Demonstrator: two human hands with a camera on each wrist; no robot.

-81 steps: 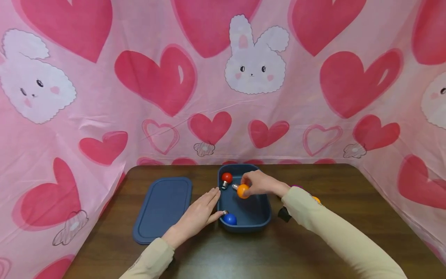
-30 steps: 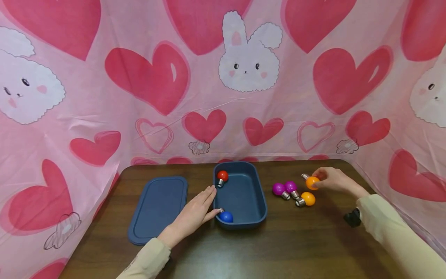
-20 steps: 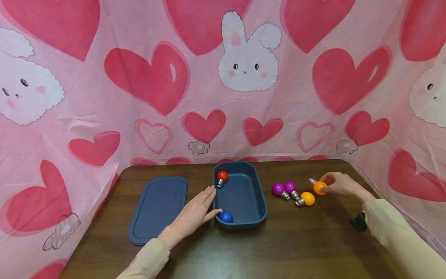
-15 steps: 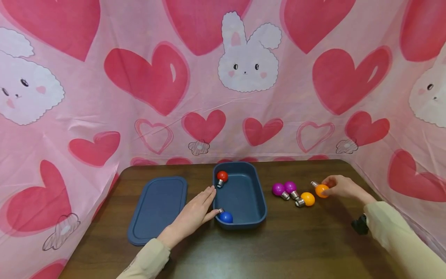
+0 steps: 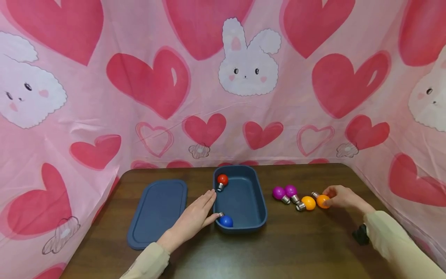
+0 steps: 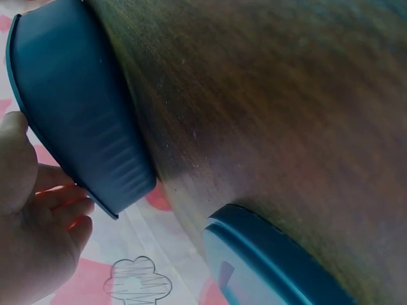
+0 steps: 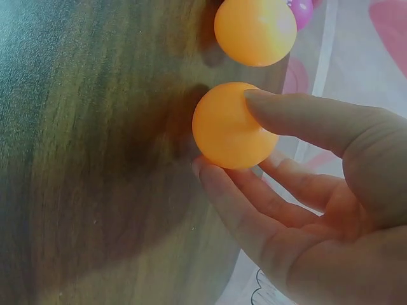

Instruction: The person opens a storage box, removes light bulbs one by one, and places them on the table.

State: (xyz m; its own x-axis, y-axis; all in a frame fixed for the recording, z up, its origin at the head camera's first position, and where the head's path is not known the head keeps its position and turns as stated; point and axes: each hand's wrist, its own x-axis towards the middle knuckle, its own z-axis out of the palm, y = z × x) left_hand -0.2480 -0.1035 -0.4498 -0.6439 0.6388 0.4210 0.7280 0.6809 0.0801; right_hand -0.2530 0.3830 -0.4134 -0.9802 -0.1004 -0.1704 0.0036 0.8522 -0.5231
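- Thumb and fingers of the right hand [image 5: 344,197] pinch an orange bulb [image 5: 323,201] by its round part, its metal base pointing away from the person.
- This orange bulb is at the right of the table [image 5: 278,252]; whether it touches the tabletop, I cannot tell.
- The second orange bulb [image 5: 308,202] lies on its side just beside it, metal base toward the left.
- Two purple bulbs, the left one [image 5: 278,192] and the right one [image 5: 290,190], lie side by side between the box and the orange pair, their bases pointing toward the person and to the right.
- The left hand [image 5: 191,216] grips nothing: its fingers lie straight, with fingertips and thumb against the left rim of the blue box [image 5: 240,203].
- In the box, a red bulb [image 5: 222,179] lies in the far left corner and a blue bulb [image 5: 226,221] in the near left corner, close to the left thumb.
- A blue lid [image 5: 158,213] lies flat on the table, left of the box and apart from it.
- Behind the table hangs a pink cloth [image 5: 209,93] with hearts and rabbits.
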